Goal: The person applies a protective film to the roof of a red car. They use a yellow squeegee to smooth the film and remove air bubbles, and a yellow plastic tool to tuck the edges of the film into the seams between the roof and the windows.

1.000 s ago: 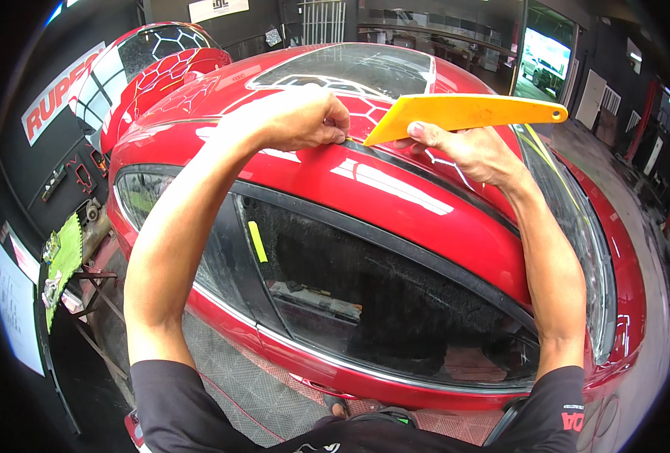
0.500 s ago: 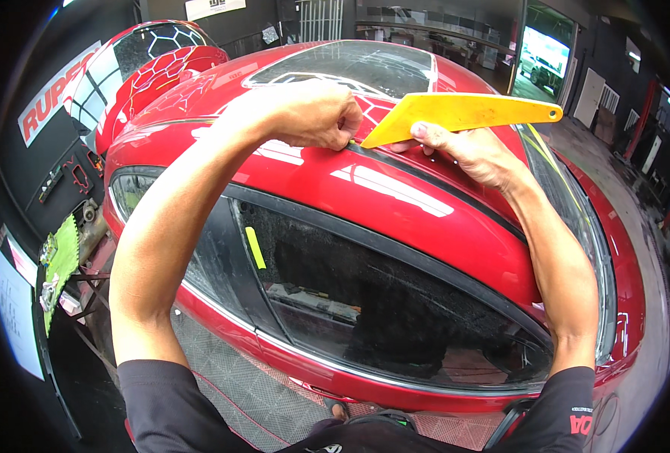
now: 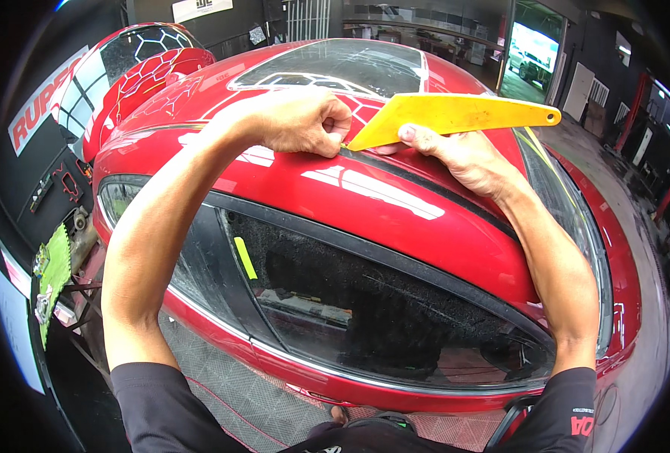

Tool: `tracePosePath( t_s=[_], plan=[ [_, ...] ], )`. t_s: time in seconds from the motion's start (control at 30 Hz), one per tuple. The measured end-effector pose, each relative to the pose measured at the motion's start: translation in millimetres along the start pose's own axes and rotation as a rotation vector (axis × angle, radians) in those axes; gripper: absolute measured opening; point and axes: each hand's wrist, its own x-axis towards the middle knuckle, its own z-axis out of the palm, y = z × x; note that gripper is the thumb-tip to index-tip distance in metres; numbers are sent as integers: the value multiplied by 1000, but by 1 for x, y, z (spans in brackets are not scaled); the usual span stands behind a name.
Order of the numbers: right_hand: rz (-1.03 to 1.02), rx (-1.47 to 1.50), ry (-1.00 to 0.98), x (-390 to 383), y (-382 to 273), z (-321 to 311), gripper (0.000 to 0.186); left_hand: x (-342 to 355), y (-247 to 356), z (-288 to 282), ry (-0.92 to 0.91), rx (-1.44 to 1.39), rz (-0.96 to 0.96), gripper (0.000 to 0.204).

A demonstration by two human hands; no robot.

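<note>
On the red car's roof (image 3: 289, 177), both hands meet at the dark trim strip (image 3: 425, 183) running along its side. My left hand (image 3: 304, 124) is closed in a pinch right at this strip, with a tiny yellowish bit showing by the fingertips. Whatever lies between those fingers is too small to make out. In my right hand (image 3: 463, 155) is a long yellow plastic squeegee blade (image 3: 463, 113), gripped with the thumb on its near face. Its pointed end rests at the strip, close beside the left fingertips. The holed end points right.
Below the roof edge is the dark side window (image 3: 395, 302), with a strip of yellow-green tape (image 3: 244, 258) on it. A glass panel (image 3: 335, 66) is set in the roof's far side. A green cloth (image 3: 54, 279) hangs at the left. The windshield (image 3: 554, 189) lies to the right.
The whole view has shifted slightly, so the car appears farther left. My left hand has turned a little, showing more of the curled fingers. The squeegee tip stays at the strip.
</note>
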Motion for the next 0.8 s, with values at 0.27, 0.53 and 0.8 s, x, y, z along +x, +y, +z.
tracePosePath(
  t_s=[0.27, 0.53, 0.8],
  plan=[
    [-28, -154, 31, -3, -6, -2, 39, -2, -3, -5, -7, 11, -1, 9],
    [-72, -149, 96, -5, -12, 2, 35, -4, -7, -4, 17, 36, 72, 14],
    [-193, -67, 156, -13, -29, -4, 27, 2, -3, -12, -39, 65, 42, 16]
  ],
)
